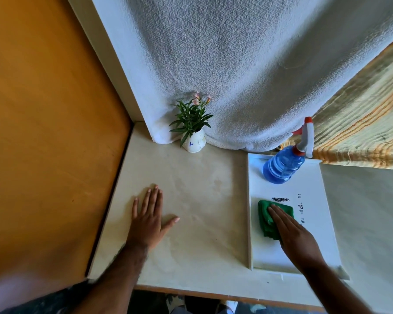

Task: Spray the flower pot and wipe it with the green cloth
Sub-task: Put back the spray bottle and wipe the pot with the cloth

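**Both hands flat, pot at the back of the table**

Your left hand (pixel 150 217) lies palm down on the bare cream table (pixel 197 223), fingers spread wide and thumb out to the side, holding nothing. Your right hand (pixel 292 232) rests flat on the green cloth (pixel 264 217), fingers straight and close together, pressing on top of it rather than gripping it. The cloth is folded and sits on the near half of the white tray (pixel 322 200), which lies on the right part of the table.

On the tray floor just beyond the cloth you have a dark printed smudge, and to its right a column of small dark marks; both look like writing, but they are too small and blurred to read.

The spray bottle (pixel 284 165) stands at the far end of the same tray, well apart from your right hand: blue, see-through body, white trigger head with red nozzle and collar. No label shows on it.

The flower pot (pixel 193 142) stands at the back of the table, touching the grey-white curtain (pixel 247 64) behind it. It is small and white, with green leaves and pale pink flowers, and a blue hand-drawn mark like a cross or "x" on its front. A striped yellowish cloth (pixel 361 132) hangs at the right.
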